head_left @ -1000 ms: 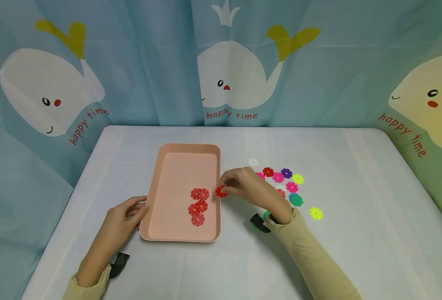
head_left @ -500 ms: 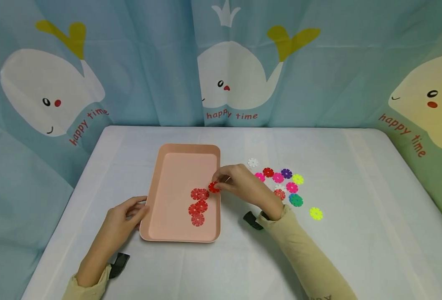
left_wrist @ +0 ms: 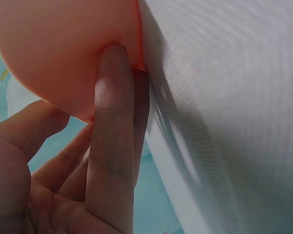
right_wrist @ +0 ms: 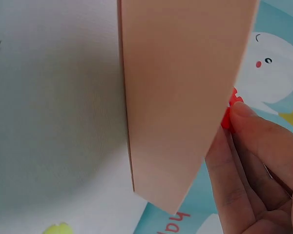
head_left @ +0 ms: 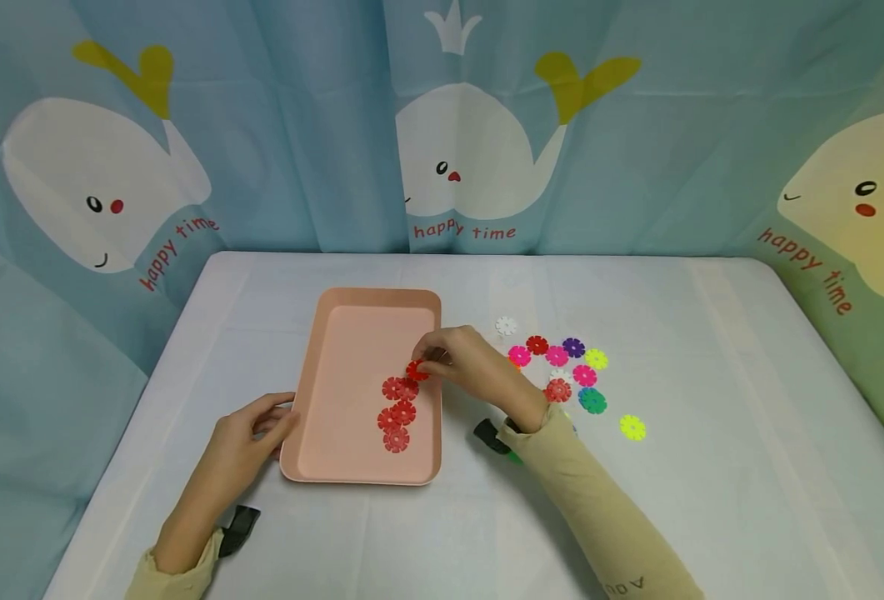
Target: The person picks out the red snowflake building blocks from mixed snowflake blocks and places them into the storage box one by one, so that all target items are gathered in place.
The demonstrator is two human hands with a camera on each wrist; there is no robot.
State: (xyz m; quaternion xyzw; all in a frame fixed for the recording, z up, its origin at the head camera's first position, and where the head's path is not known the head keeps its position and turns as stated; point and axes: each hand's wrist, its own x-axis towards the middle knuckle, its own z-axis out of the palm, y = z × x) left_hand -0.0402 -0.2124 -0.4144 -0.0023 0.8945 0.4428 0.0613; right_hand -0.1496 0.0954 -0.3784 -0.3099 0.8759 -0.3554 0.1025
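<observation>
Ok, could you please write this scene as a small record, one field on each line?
Left hand: holds the tray by its left side
Right hand: pinches a red disc, above the tray's right part
In tray: reddish discs, some overlapping
Right of tray: loose discs, pink, red, purple, yellow, green, white
Behind table: blue whale-print curtain

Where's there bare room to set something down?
Free: far end of the pink tray, beyond the right hand and red discs; white tabletop right of the lone yellow disc. Crowded: the loose disc cluster right of the tray.
</observation>
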